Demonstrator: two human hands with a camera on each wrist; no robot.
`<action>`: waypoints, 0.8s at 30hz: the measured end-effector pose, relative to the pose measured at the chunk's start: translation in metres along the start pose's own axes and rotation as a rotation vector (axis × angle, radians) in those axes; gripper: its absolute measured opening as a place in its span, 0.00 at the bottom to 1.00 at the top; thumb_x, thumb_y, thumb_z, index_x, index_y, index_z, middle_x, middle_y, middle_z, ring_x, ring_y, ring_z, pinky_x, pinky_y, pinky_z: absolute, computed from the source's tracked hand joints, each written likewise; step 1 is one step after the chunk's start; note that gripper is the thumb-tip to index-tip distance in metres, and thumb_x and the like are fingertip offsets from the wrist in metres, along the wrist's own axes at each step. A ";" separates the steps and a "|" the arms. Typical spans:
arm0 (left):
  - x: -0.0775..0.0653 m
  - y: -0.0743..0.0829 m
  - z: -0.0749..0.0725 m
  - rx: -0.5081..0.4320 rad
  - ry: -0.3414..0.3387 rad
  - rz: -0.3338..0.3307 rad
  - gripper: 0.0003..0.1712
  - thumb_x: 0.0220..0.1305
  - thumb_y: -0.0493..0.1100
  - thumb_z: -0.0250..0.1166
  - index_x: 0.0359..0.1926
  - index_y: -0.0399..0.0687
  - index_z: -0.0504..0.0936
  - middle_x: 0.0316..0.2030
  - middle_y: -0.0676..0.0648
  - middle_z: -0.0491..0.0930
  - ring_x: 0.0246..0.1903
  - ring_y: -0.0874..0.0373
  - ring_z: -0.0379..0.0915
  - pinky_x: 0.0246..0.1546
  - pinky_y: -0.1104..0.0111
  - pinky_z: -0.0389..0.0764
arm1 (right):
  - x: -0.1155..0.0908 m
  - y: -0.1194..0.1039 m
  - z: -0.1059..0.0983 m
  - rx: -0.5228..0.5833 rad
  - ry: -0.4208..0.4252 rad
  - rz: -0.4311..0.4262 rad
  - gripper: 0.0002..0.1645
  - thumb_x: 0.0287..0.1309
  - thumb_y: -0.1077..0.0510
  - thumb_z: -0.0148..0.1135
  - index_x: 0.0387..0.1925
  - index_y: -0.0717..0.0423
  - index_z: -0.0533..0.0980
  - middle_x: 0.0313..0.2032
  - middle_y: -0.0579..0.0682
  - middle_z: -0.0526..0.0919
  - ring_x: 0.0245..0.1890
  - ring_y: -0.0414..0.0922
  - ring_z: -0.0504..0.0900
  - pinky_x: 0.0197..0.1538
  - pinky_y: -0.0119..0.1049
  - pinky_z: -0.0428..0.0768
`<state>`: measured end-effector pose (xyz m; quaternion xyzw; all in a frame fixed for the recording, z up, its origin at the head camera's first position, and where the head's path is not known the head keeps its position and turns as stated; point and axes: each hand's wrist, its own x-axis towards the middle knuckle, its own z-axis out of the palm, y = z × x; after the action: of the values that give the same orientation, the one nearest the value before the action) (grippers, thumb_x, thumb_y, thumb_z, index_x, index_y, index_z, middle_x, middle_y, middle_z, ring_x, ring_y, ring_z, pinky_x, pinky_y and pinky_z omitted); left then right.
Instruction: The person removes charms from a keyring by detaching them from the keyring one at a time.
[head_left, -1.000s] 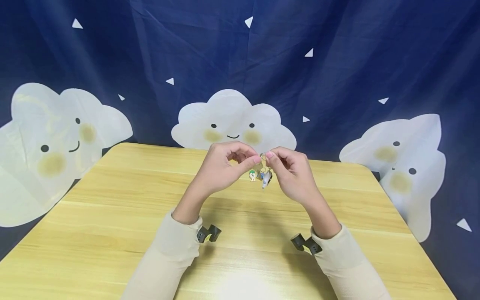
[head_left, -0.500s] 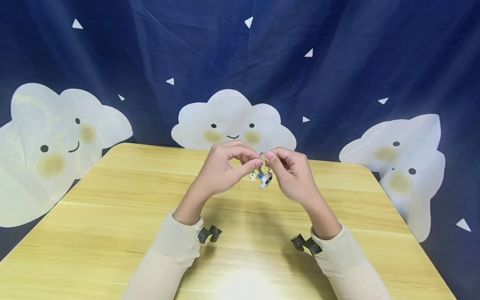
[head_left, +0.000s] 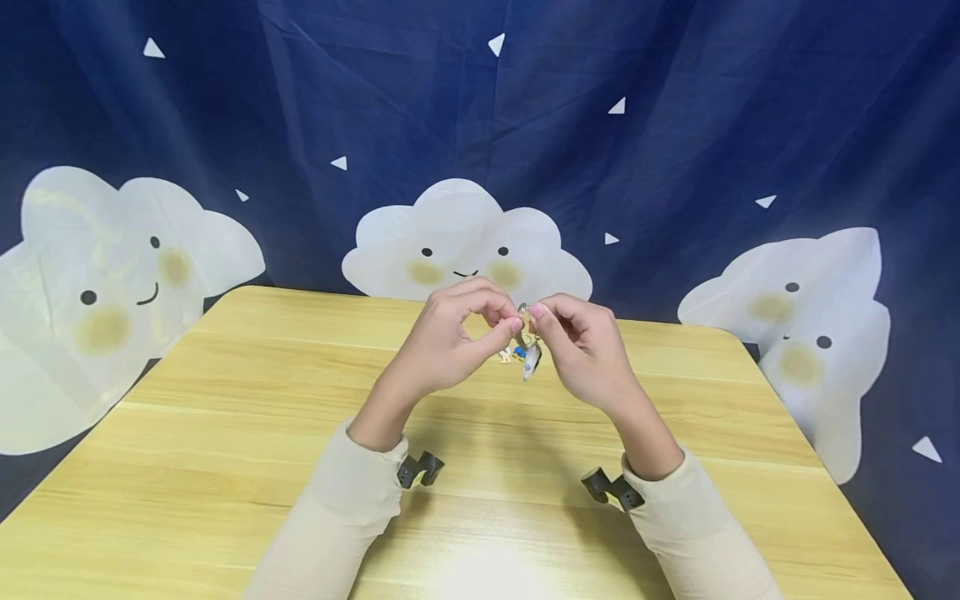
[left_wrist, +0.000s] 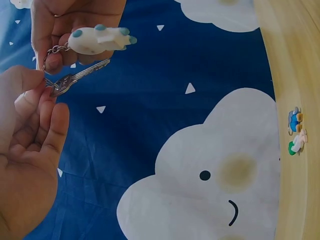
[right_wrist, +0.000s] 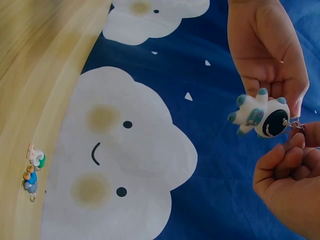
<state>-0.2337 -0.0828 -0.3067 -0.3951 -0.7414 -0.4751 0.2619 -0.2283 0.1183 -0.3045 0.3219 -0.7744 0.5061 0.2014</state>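
Observation:
In the head view both hands meet above the table, fingertips close together. My left hand pinches a metal key near its head and ring. My right hand pinches the metal ring end right beside it. From a short chain there hangs a white astronaut charm with a dark visor and blue-green hands and feet. The fingers hide most of the ring. Two small figures lie on the wood below: a blue and grey one and a white one with green.
The pale wooden table spreads under both arms. Behind its far edge hangs a dark blue curtain with smiling clouds and white triangles. A small black camera sits on each wrist.
The astronaut charm has swung and turned on its chain, its dark visor now facing sideways. My left hand has shifted slightly, with its thumb and finger still pinching; the right has barely moved.

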 end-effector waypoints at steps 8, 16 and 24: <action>0.000 0.003 -0.003 0.001 -0.016 0.050 0.03 0.63 0.34 0.69 0.33 0.45 0.86 0.34 0.53 0.81 0.35 0.62 0.73 0.39 0.67 0.75 | 0.000 0.001 -0.002 -0.015 0.008 -0.021 0.13 0.72 0.64 0.58 0.30 0.62 0.82 0.24 0.52 0.78 0.21 0.41 0.70 0.26 0.30 0.71; 0.000 0.003 -0.004 -0.018 -0.003 0.076 0.03 0.64 0.34 0.70 0.34 0.46 0.86 0.34 0.53 0.82 0.35 0.61 0.74 0.40 0.65 0.76 | 0.000 0.001 -0.004 -0.009 0.018 -0.023 0.13 0.72 0.65 0.58 0.30 0.63 0.81 0.24 0.50 0.78 0.21 0.41 0.70 0.26 0.30 0.72; 0.001 -0.002 -0.002 0.119 0.130 0.142 0.02 0.61 0.32 0.69 0.34 0.41 0.86 0.33 0.48 0.83 0.34 0.57 0.71 0.36 0.67 0.74 | -0.001 0.001 -0.002 0.000 0.040 -0.052 0.12 0.71 0.67 0.58 0.30 0.62 0.81 0.25 0.50 0.79 0.22 0.41 0.72 0.27 0.29 0.72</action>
<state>-0.2362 -0.0852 -0.3060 -0.3988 -0.7199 -0.4349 0.3655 -0.2284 0.1208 -0.3044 0.3317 -0.7616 0.5071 0.2297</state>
